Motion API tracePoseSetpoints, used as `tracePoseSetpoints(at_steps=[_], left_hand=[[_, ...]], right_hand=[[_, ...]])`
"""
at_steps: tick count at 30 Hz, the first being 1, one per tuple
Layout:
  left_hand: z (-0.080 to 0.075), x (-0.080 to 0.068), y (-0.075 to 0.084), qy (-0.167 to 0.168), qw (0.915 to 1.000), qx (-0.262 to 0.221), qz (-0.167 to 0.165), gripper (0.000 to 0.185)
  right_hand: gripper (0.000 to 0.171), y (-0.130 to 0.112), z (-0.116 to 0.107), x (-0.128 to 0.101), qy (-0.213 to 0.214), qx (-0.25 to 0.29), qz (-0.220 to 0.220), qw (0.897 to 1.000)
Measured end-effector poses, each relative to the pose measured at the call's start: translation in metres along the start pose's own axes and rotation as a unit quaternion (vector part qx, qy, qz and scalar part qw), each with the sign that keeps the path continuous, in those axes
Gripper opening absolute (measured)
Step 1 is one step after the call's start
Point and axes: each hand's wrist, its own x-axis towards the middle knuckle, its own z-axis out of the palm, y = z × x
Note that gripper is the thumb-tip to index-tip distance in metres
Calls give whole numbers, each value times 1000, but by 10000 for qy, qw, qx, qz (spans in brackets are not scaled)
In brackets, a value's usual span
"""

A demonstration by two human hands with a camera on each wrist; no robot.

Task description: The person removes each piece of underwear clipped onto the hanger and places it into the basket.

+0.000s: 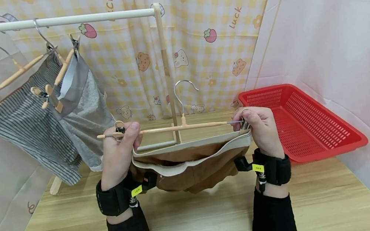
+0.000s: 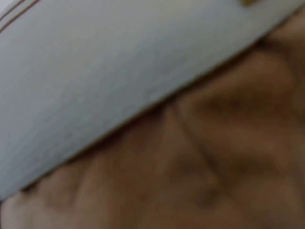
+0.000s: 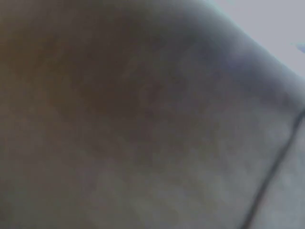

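Observation:
A tan clip hanger (image 1: pixel 184 127) with a metal hook is held up between both hands in the head view. Below it hang brown shorts or trousers (image 1: pixel 191 181) with a cream waistband (image 1: pixel 167 170), the waist gaping. My left hand (image 1: pixel 116 150) grips the hanger's left end beside its clip (image 1: pixel 119 129), at the waistband's left corner. At the other end, my right hand (image 1: pixel 262 128) pinches the right clip (image 1: pixel 245 123) over the waistband corner. Brown cloth (image 2: pixel 143 186) and pale waistband (image 2: pixel 119 71) fill the left wrist view. Only blurred cloth (image 3: pixel 119 119) shows in the right wrist view.
At left, a white rail (image 1: pixel 95 17) carries striped shorts (image 1: pixel 34 115) and grey shorts (image 1: pixel 84 114) on clip hangers. Its wooden post (image 1: pixel 165 65) stands behind the held hanger. A red plastic basket (image 1: pixel 329 150) sits at right on the wooden table (image 1: pixel 195 218).

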Motion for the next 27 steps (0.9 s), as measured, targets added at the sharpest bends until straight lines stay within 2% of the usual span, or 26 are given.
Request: tracePoseSetpoints(at_steps=[7, 11, 19, 27], left_hand=[[-2, 1, 0, 94, 9998, -49, 150, 42], [-2, 1, 0, 128, 9998, 43, 128, 42], [-1, 2, 0, 147, 9998, 113, 50, 43], [-1, 0, 0, 21, 10000, -43, 49, 45]], right_hand=[[40, -2, 4, 1, -108, 233, -43, 9997], [38, -3, 5, 1, -151, 361, -7, 9992], [37, -1, 2, 0, -117, 109, 127, 9998], [38, -1, 3, 0, 40, -164, -6, 9999]])
